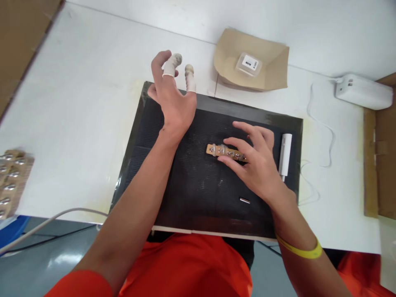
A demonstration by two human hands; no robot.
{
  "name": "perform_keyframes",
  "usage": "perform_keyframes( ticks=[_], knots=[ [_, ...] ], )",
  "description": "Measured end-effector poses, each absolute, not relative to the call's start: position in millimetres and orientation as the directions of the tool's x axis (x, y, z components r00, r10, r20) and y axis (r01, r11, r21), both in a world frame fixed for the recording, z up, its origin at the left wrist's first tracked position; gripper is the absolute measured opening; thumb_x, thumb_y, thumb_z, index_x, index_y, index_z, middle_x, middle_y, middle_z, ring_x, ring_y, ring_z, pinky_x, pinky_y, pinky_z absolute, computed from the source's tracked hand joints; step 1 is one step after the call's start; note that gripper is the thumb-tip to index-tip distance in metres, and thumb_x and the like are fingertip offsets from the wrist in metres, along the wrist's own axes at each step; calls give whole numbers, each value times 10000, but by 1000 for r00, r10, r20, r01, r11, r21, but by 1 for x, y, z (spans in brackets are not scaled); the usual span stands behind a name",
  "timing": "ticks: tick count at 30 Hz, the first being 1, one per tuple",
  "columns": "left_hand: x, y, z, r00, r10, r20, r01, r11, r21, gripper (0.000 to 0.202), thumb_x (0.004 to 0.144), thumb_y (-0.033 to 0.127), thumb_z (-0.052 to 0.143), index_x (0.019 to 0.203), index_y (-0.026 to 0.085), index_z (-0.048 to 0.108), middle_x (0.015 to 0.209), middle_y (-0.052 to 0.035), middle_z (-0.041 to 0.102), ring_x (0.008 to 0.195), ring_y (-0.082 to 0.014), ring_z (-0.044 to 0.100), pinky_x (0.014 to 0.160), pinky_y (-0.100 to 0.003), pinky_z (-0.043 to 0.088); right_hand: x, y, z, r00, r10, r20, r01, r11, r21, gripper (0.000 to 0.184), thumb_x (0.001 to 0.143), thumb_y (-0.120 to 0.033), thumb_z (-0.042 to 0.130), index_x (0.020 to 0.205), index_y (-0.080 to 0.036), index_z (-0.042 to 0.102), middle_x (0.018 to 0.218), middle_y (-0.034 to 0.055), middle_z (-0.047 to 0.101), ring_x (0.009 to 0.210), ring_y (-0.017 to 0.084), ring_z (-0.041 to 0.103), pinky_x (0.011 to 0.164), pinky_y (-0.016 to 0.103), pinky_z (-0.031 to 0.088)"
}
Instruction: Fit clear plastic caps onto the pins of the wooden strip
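Note:
A narrow tan strip (220, 150) studded with small metal parts lies on the black mat (192, 194). My right hand (255, 163) rests on the strip's right end, fingers stretched flat over it. My left hand (173, 97) hovers over the mat's far left corner, fingers spread and holding nothing; white finger cots cover two fingertips. A small metal pin (244, 201) lies loose on the mat near my right wrist.
A white pen-like tool (285, 153) lies on the mat's right edge. A brown paper bag (251, 62) holding a small clear packet sits beyond the mat. A white device (363, 90) with a cable is far right. More studded strips (10, 181) lie at the left edge.

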State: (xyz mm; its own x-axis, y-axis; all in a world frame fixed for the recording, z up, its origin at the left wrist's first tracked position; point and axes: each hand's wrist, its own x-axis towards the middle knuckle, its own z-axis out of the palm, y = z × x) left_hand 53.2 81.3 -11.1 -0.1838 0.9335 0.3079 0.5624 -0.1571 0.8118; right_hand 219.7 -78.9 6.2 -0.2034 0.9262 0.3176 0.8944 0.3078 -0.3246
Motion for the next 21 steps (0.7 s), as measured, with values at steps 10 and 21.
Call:
perform_keyframes(
  ticks=[10, 21],
  knots=[
    [53, 80, -10, -173, 942, 288, 556, -148, 818, 260, 1024, 275, 579, 1281, 270, 615, 1568, -59, 513, 1147, -267, 673, 1184, -453, 319, 219, -78, 8, -262, 931, 255, 888, 335, -313, 273, 968, -344, 697, 1223, -245, 699, 1551, 150, 570, 1322, 332, 498, 1121, 561, 462],
    [53, 82, -13, -180, 936, 303, 576, -150, 804, 277, 1010, 301, 579, 1281, 270, 622, 1562, -56, 533, 1111, -255, 689, 1186, -472, 359, 221, -78, 6, -250, 931, 264, 881, 332, -336, 223, 970, -329, 694, 1176, -244, 698, 1525, 142, 590, 1315, 321, 506, 1120, 556, 458]
  ],
)
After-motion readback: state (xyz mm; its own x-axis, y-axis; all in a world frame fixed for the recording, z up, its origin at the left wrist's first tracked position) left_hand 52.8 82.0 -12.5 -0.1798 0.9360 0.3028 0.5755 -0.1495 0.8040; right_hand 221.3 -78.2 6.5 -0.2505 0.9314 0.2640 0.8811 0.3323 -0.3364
